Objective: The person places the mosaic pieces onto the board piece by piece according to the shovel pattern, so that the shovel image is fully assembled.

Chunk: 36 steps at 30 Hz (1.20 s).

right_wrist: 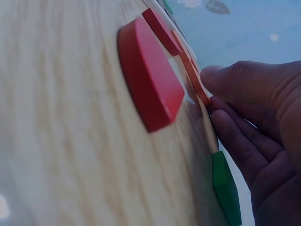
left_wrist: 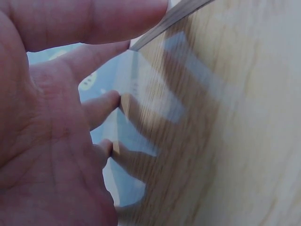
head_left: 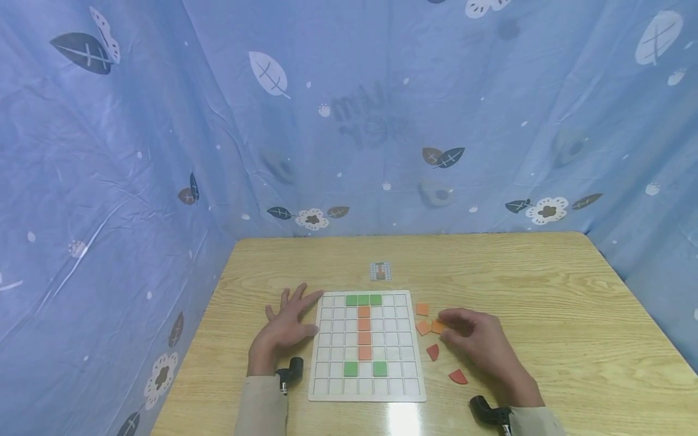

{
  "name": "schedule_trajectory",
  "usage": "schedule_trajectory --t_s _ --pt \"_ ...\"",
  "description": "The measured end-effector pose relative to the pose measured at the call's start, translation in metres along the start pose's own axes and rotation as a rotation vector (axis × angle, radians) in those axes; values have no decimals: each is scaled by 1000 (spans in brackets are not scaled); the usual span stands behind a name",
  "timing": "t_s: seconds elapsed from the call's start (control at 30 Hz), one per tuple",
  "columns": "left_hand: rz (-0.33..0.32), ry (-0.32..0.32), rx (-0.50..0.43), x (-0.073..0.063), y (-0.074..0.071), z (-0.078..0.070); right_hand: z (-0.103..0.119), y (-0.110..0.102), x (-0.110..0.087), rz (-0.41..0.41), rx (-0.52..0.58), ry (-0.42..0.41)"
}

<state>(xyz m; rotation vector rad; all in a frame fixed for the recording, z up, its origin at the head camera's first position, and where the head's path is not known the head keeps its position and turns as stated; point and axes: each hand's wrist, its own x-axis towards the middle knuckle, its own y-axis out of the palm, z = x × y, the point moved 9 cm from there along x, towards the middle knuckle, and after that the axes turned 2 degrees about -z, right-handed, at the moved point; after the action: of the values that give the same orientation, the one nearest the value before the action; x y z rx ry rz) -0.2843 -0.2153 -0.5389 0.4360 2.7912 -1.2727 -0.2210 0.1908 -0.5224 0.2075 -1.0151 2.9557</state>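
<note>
A white grid board lies on the table with a column of orange squares on it. Green squares sit above that column, and two more lie apart near its foot. My left hand is spread at the board's left edge, thumb and index fingertip right at the rim. To the right of the board, my right hand pinches an orange square tile between thumb and fingers. A green piece lies under that hand in the right wrist view, hidden from the head view.
Beside the board's right edge lie loose orange pieces and two red quarter-round pieces. A small picture card lies beyond the board. Blue patterned curtain hangs behind the table's far edge and along the sides.
</note>
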Motion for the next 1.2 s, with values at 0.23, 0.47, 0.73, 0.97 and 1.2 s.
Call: schedule_trajectory --t_s 0.23,0.47,0.73,0.97,1.2 --pt "7 9 -4 0 -1 -1 0 2 1 -13 -29 -6" --pt "10 12 -6 0 -1 -1 4 3 2 -36 -73 -29" --pt "8 12 5 0 -1 -1 4 -1 2 -21 -28 -8" --pt "5 6 -2 0 -1 -1 12 -8 0 -19 50 -15" --pt "6 -1 -7 -1 -1 -2 31 -14 -2 -48 52 -127"
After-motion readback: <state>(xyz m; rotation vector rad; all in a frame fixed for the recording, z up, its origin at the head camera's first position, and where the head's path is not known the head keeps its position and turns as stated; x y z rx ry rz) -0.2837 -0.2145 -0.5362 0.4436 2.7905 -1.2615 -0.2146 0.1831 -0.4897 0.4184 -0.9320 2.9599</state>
